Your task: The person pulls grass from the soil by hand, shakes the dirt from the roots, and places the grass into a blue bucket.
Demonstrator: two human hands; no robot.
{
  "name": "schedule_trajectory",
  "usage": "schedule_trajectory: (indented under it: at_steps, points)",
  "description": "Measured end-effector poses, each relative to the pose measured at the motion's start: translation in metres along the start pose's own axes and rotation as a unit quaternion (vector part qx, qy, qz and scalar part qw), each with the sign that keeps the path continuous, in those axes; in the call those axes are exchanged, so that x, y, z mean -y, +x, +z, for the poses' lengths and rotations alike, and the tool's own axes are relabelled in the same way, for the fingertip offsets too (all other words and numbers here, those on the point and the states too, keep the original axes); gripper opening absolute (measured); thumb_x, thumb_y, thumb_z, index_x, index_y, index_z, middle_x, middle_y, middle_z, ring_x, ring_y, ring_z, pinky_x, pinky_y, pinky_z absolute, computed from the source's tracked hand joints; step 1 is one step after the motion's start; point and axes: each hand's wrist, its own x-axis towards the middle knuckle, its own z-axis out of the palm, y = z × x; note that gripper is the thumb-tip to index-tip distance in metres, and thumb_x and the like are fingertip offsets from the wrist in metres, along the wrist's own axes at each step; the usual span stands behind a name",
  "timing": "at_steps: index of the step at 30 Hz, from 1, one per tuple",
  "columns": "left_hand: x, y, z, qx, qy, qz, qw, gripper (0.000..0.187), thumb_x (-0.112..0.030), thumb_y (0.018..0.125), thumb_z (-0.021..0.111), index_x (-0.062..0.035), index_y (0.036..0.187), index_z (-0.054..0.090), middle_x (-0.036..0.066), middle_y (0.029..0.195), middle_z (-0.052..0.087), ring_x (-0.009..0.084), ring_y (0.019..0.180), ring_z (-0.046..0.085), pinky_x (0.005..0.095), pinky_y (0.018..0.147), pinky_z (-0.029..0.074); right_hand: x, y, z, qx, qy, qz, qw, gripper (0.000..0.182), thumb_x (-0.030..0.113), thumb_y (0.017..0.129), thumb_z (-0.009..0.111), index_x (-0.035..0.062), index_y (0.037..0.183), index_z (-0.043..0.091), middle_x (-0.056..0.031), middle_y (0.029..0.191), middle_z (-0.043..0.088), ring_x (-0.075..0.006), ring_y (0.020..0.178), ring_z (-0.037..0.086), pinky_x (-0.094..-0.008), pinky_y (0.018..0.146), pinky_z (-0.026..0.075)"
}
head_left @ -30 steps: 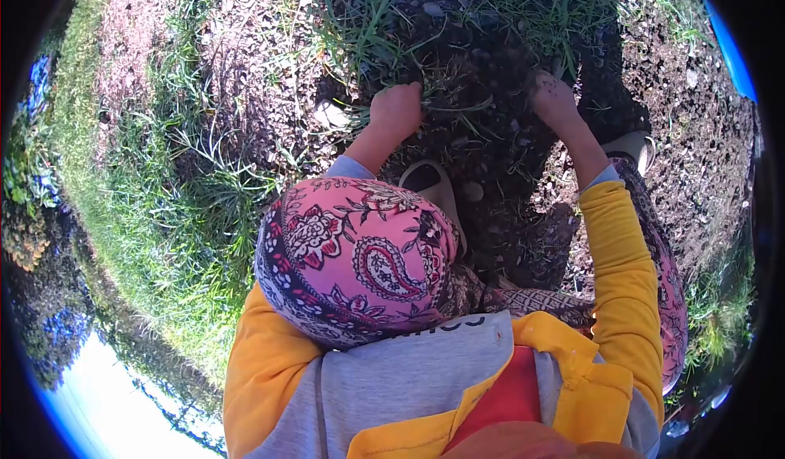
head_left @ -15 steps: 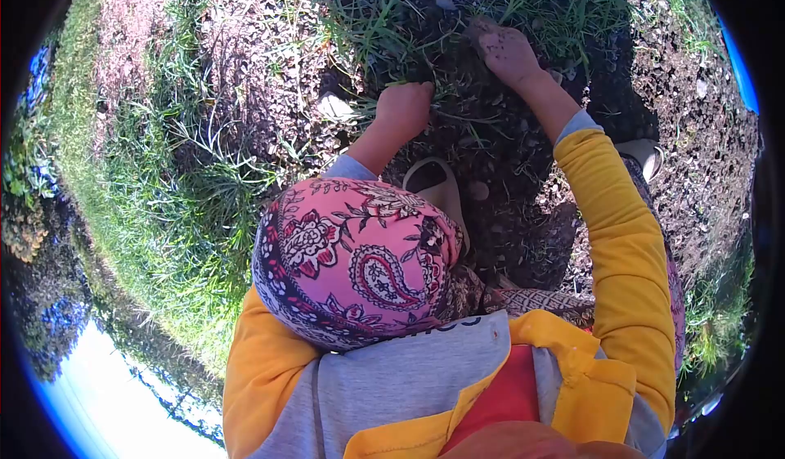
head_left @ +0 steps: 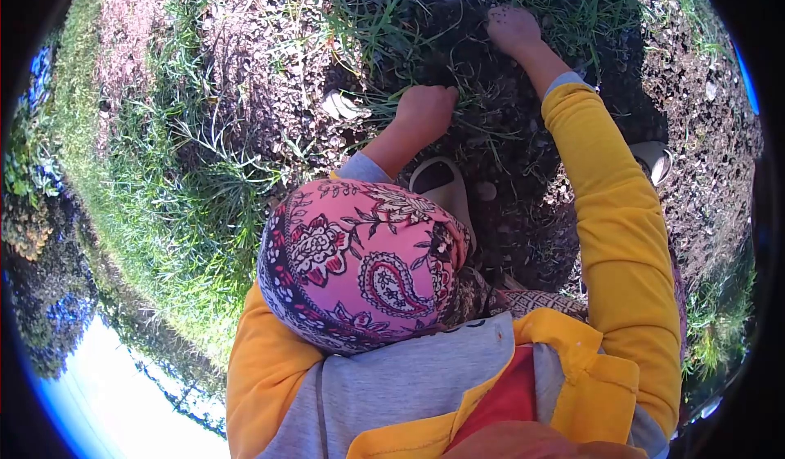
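- Several thin grass blades point(head_left: 383, 106) stick out on both sides of the left hand point(head_left: 425, 114), low over shaded ground ahead of the person.
- The left hand is curled into a fist, seemingly around these blades; its fingertips are hard to see.
- The right hand point(head_left: 513, 30) reaches farther forward, knuckles up and dirt-marked, fingers bent down toward dark soil point(head_left: 523, 152); whether it grips anything, I cannot tell.
- Green grass clumps point(head_left: 378, 19) grow ahead of the left hand, with more just to the right of the right hand.
- A pale stone point(head_left: 345, 106) lies near the left wrist.
- Pink patterned fabric point(head_left: 368, 271) covers the bent left knee, beside a light-rimmed shoe point(head_left: 461, 205).
- Yellow sleeves point(head_left: 621, 214) cover both arms.
- Sunlit grass point(head_left: 196, 255) spreads farther left.
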Motion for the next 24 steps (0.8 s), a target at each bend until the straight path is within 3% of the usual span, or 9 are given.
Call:
schedule_trajectory:
  at_steps: [3, 6, 9, 12, 14, 18, 21, 24]
  points:
    - [0.002, -0.001, 0.004, 0.003, -0.003, 0.003, 1.000, 0.014, -0.010, 0.071, 0.054, -0.0061, 0.085, 0.057, 0.011, 0.076, 0.062, 0.0291, 0.070, 0.062, 0.0383, 0.058, 0.050, 0.002, -0.003, -0.002, 0.015, 0.059, 0.048, 0.997, 0.027, 0.022, 0.078, 0.044, 0.0035, 0.087, 0.063, -0.0152, 0.089, 0.062, -0.0289, 0.090, 0.058, -0.0376, 0.078, 0.046]
    - [0.002, -0.003, 0.009, 0.006, -0.009, 0.012, 1.000, 0.016, -0.012, 0.070, 0.056, -0.0062, 0.086, 0.056, 0.011, 0.076, 0.062, 0.0292, 0.071, 0.062, 0.0388, 0.059, 0.049, -0.004, 0.002, -0.007, -0.088, 0.096, 0.045, 0.991, 0.030, 0.022, 0.081, 0.041, 0.0030, 0.091, 0.061, -0.0155, 0.090, 0.062, -0.0300, 0.090, 0.058, -0.0386, 0.079, 0.046]
    - [0.000, 0.001, 0.009, 0.028, -0.008, 0.031, 0.999, 0.023, -0.015, 0.067, 0.062, -0.0065, 0.087, 0.053, 0.011, 0.077, 0.060, 0.0294, 0.072, 0.061, 0.0395, 0.061, 0.049, -0.009, -0.004, -0.022, -0.170, 0.004, -0.016, 0.985, 0.030, 0.021, 0.083, 0.039, 0.0027, 0.092, 0.060, -0.0177, 0.090, 0.061, -0.0312, 0.087, 0.059, -0.0399, 0.077, 0.047]
    - [-0.004, 0.003, 0.008, 0.055, -0.002, 0.075, 0.996, 0.024, -0.014, 0.066, 0.062, -0.0066, 0.087, 0.054, 0.011, 0.080, 0.060, 0.0290, 0.074, 0.061, 0.0390, 0.062, 0.049, 0.005, -0.004, -0.010, -0.076, 0.073, 0.112, 0.988, 0.027, 0.019, 0.081, 0.041, 0.0023, 0.087, 0.061, -0.0177, 0.089, 0.062, -0.0302, 0.085, 0.060, -0.0395, 0.075, 0.047]
    - [-0.006, 0.001, 0.008, 0.064, 0.000, 0.115, 0.991, 0.024, -0.013, 0.066, 0.062, -0.0064, 0.088, 0.054, 0.011, 0.085, 0.059, 0.0290, 0.076, 0.060, 0.0388, 0.062, 0.049, 0.015, -0.013, -0.002, -0.037, 0.051, 0.086, 0.994, 0.025, 0.017, 0.080, 0.040, 0.0031, 0.084, 0.061, -0.0170, 0.088, 0.062, -0.0291, 0.085, 0.060, -0.0391, 0.074, 0.048]
    - [-0.005, -0.002, 0.009, -0.003, 0.000, 0.116, 0.993, 0.020, -0.010, 0.067, 0.059, -0.0064, 0.087, 0.055, 0.011, 0.092, 0.055, 0.0282, 0.076, 0.060, 0.0378, 0.062, 0.049, 0.026, -0.030, 0.021, 0.016, -0.002, 0.022, 1.000, 0.024, 0.014, 0.076, 0.041, 0.0035, 0.081, 0.062, -0.0148, 0.086, 0.063, -0.0276, 0.083, 0.061, -0.0390, 0.072, 0.048]
    - [-0.003, 0.000, 0.003, -0.040, 0.025, 0.089, 0.995, 0.013, -0.010, 0.071, 0.054, -0.0071, 0.083, 0.056, 0.010, 0.091, 0.054, 0.0264, 0.074, 0.061, 0.0361, 0.060, 0.050, 0.026, -0.033, 0.022, 0.016, 0.014, 0.019, 1.000, 0.025, 0.015, 0.076, 0.041, 0.0028, 0.083, 0.062, -0.0154, 0.087, 0.063, -0.0290, 0.083, 0.061, -0.0394, 0.073, 0.048]
    - [0.004, 0.009, 0.000, -0.069, 0.045, 0.053, 0.995, 0.014, -0.010, 0.072, 0.053, -0.0064, 0.086, 0.054, 0.011, 0.094, 0.053, 0.0264, 0.073, 0.061, 0.0360, 0.059, 0.050, 0.021, -0.029, 0.019, 0.076, 0.068, 0.067, 0.992, 0.029, 0.020, 0.078, 0.043, 0.0017, 0.089, 0.062, -0.0153, 0.094, 0.062, -0.0306, 0.088, 0.059, -0.0393, 0.076, 0.046]
